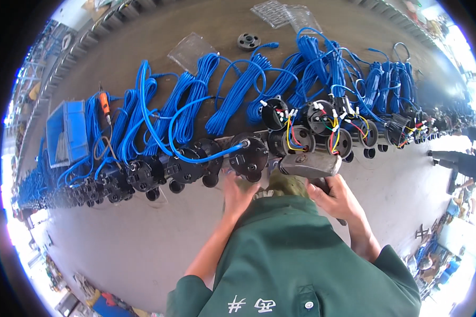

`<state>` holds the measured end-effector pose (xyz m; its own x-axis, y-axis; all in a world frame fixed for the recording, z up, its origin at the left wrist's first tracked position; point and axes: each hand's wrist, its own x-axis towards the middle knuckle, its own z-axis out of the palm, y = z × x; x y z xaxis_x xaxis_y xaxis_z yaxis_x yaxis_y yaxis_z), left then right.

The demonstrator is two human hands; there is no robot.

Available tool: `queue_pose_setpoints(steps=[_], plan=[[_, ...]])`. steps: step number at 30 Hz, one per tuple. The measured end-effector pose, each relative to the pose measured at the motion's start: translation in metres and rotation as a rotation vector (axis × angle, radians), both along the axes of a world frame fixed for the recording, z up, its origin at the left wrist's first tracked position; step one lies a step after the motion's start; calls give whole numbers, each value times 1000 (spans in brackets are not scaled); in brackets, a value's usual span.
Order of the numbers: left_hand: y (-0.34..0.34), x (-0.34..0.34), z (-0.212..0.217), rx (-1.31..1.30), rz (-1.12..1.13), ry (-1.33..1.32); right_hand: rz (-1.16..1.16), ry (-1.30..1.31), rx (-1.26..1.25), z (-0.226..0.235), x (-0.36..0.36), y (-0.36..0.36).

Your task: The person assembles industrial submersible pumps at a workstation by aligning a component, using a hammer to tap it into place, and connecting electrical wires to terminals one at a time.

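My right hand [337, 198] is wrapped around the handle of a grey, worn power tool [309, 165] with a pistol grip. The tool's body lies level near the bench edge, just below open housings with loose wires. Close by on the left, my left hand [239, 196] is closed at the underside of a black round housing [249, 158]; its fingertips are partly hidden. From the top of that housing, a blue cable [203, 159] runs off to the left. Right of it stand open black housings [300, 138] with red, yellow and blue wires and white connectors.
Several coiled blue cables [238, 95] lie across the bench [158, 50]. At the left are a blue bin [67, 133] and an orange-handled screwdriver [105, 104]. A black disc [248, 41] and clear plastic trays [193, 52] lie farther back. Another person [463, 162] stands at far right.
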<state>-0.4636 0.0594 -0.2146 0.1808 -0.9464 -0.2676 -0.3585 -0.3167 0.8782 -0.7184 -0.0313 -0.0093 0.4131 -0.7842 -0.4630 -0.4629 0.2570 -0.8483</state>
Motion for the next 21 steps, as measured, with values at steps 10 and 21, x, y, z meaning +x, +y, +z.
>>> queue_pose_setpoints(steps=[10,21], plan=[[-16,-43,-79,240,342,608,-99,-36,207,-53,-3,20],[-20,-38,-95,274,335,553,223,-93,-655,-48,19,36]])
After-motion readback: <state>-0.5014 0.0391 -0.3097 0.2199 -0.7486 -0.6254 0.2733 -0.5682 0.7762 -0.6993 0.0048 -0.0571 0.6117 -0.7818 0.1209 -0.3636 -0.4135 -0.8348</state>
